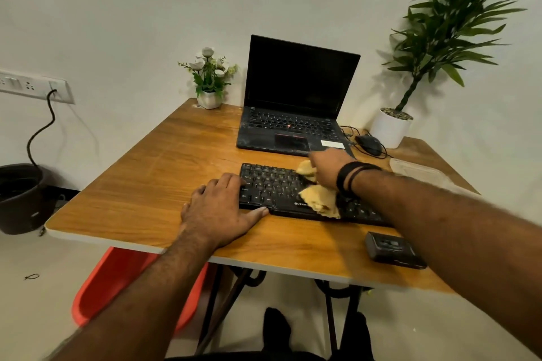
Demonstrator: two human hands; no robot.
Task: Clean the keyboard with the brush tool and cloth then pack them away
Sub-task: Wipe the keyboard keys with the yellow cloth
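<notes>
A black keyboard [271, 186] lies across the middle of the wooden table [164, 182]. My right hand [330, 167] is closed on a crumpled yellow cloth [319, 199] and presses it onto the middle of the keys. My left hand [223, 208] lies flat at the keyboard's left end, fingers spread, with the thumb along its front edge. A small black case [393, 249] lies at the table's front right, below my right forearm. I cannot pick out a brush.
An open black laptop [293, 114] stands behind the keyboard, with a mouse [370, 144] and cable to its right. A small flower pot [209, 98] and a large potted plant [391, 127] stand at the back. A clear plastic bag [416, 170] lies at right. A red stool [117, 281] stands under the table.
</notes>
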